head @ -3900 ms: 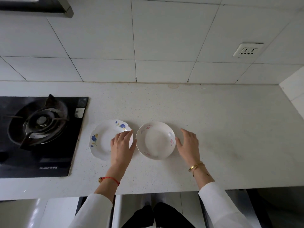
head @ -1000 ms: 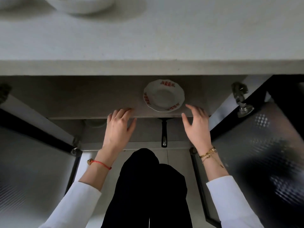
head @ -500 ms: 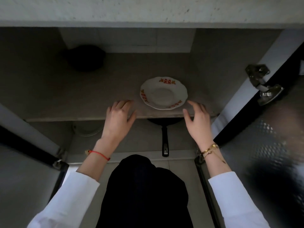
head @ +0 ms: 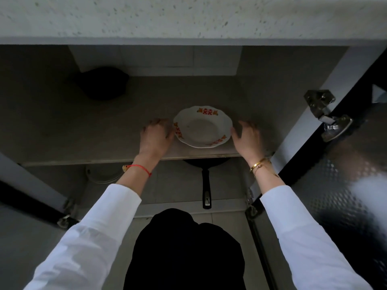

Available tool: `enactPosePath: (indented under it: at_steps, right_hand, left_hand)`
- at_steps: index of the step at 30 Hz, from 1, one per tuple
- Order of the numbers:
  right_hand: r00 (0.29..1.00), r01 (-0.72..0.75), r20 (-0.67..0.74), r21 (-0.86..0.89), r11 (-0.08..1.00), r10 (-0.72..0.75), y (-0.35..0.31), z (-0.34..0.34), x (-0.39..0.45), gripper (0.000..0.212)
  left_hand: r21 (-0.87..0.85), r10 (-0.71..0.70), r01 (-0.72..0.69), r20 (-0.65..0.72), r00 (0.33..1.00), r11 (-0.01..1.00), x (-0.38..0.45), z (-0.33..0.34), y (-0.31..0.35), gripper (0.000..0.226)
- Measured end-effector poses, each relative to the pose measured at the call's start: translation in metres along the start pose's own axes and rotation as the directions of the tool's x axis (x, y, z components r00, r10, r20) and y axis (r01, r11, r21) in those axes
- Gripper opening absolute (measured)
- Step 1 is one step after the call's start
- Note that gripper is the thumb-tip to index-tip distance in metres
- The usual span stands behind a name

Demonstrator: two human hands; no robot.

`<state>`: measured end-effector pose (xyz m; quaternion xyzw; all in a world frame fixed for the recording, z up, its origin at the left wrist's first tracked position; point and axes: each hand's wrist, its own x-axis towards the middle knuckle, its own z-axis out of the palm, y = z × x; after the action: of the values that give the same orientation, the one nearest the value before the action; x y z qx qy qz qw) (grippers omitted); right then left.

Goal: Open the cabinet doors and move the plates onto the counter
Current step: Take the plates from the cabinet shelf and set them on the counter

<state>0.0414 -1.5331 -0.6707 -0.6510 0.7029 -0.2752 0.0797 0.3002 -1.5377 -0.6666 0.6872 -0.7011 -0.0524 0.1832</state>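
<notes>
Two doors are standing swung open, the right door point(head: 356, 185) looming beside the right arm, so the cabinet part of the job looks done. Above the fingers the desk point(head: 188, 17) is showing only its speckled front edge. Under it the shelf point(head: 83, 132) is carrying the task's thing: one plate point(head: 202, 126), white with red and orange motifs, lying flat near the front lip, between the two hands. A dark rounded object point(head: 102, 83) is sitting well beyond the left fingers at the back, and a pan point(head: 206, 185) is lying below the shelf, its handle pointing toward the person.

Both hands are flanking the plate. The left hand point(head: 156, 136) is touching or almost touching the left rim with loosely curled fingers; the right hand point(head: 248, 138) is reaching the right rim, thumb at the edge. Neither is clasping it yet; both are released.

Judging from this, the grip is coming next. It would go best with fingertips slipping under the scalloped rim on both sides and thumbs on top, the plate being lifted level, drawn out past the lip, and kept low enough to miss the desk edge.
</notes>
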Motion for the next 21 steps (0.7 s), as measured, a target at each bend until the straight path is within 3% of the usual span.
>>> enactPosePath:
  at_steps: [10,21]
  right_hand:
    - [0.992,-0.068,0.106,0.007,0.998,0.067,0.009,0.018,0.013,0.037]
    - [0.981,-0.164,0.136,0.225,0.96,0.136,0.006,0.023,0.009,0.024]
  left_hand:
    - [0.056,-0.094,0.09,0.083,0.992,0.994,0.022,0.026,0.002,0.042]
    - [-0.242,-0.092,0.113,0.094,0.991,0.964,0.014,0.029,0.001,0.029]
